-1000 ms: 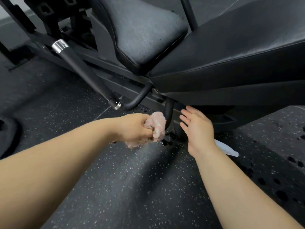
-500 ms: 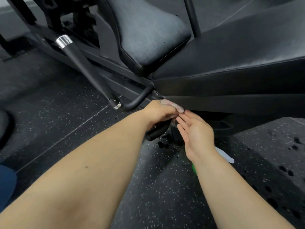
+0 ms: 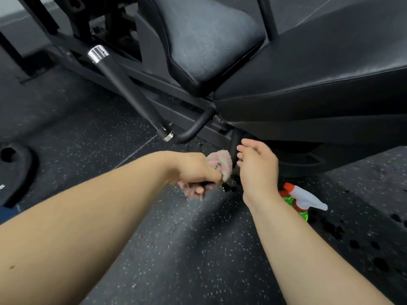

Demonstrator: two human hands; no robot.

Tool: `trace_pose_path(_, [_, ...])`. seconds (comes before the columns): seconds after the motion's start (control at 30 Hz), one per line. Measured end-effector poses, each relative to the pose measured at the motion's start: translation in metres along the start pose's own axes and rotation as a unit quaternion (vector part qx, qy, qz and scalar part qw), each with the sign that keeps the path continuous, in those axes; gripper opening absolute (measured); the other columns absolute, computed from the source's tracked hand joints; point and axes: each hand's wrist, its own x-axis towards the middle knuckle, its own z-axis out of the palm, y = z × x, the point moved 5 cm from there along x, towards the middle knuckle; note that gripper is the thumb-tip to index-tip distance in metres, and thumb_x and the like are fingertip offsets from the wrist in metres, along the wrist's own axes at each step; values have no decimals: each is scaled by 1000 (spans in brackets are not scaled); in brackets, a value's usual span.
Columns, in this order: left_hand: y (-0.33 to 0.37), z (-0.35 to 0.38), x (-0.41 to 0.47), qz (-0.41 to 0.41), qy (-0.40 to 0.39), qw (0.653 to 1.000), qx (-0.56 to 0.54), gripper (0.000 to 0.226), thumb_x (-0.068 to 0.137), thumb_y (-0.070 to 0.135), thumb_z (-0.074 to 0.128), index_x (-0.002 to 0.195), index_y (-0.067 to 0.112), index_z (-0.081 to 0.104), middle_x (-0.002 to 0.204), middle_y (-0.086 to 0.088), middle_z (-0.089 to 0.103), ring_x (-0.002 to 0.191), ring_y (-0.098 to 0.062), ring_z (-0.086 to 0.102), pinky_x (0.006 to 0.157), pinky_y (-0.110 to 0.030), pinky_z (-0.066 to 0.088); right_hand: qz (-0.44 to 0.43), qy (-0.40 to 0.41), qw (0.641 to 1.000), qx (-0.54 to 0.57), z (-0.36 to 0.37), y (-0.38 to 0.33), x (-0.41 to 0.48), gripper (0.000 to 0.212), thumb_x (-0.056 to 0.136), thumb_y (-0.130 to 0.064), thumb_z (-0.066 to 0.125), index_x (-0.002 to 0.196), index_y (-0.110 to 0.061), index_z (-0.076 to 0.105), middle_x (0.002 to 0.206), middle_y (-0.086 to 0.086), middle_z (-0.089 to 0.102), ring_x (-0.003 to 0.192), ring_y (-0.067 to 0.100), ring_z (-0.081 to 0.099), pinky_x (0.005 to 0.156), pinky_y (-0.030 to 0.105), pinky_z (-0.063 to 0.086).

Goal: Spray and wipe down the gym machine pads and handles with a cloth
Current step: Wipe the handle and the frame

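Two forearms reach low: your left hand [image 3: 193,170] clenches the bunched pink cloth [image 3: 221,164]; your right hand [image 3: 257,166], loosely curled, holds nothing. The spray bottle [image 3: 301,199] points its nozzle right.

Dim, even overhead light; wide-angle edge bending; slight motion blur.

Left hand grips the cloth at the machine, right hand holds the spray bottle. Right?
One thing is off. The left hand does grip the cloth, but the right hand is open and holds nothing. The spray bottle is on the floor behind its wrist, as the head view shows.
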Motion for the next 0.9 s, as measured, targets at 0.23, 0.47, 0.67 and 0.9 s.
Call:
trace_pose_path(0.23, [-40, -9, -57, 135, 84, 973, -166, 22, 70, 5, 61, 89, 12, 55, 72, -12, 53, 62, -20, 51, 54, -28, 41, -15, -181, 979, -95, 44, -16, -30, 18, 94, -31, 53, 90, -29, 70, 89, -8, 73, 84, 9, 68, 77, 35, 56])
trace_pose_path(0.47, [-50, -38, -94, 182, 283, 875, -348, 19, 91, 3, 66, 108, 11, 69, 86, -8, 74, 60, -7, 64, 57, -19, 53, 78, -382, 913, -118, 100, -45, -45, 22, 91, -29, 65, 113, -25, 68, 80, 1, 71, 54, 13, 62, 54, 27, 47])
trace_pose_path(0.67, [-102, -106, -97, 113, 481, 765, -412, 32, 94, 22, 65, 126, 17, 60, 103, 6, 66, 81, -5, 63, 78, -24, 55, -207, -74, 941, -256, 115, -60, 4, 13, 94, -18, 59, 101, -15, 49, 92, 2, 60, 77, 16, 64, 55, 27, 53])
trace_pose_path(0.9, [-79, -117, -65, 162, 405, 829, -351, 37, 93, 47, 52, 129, 41, 48, 108, 27, 64, 108, -2, 60, 99, -35, 47, -292, -153, 810, -484, 146, -39, 17, 21, 96, -12, 49, 105, -7, 67, 105, 12, 64, 99, 31, 60, 79, 33, 45])
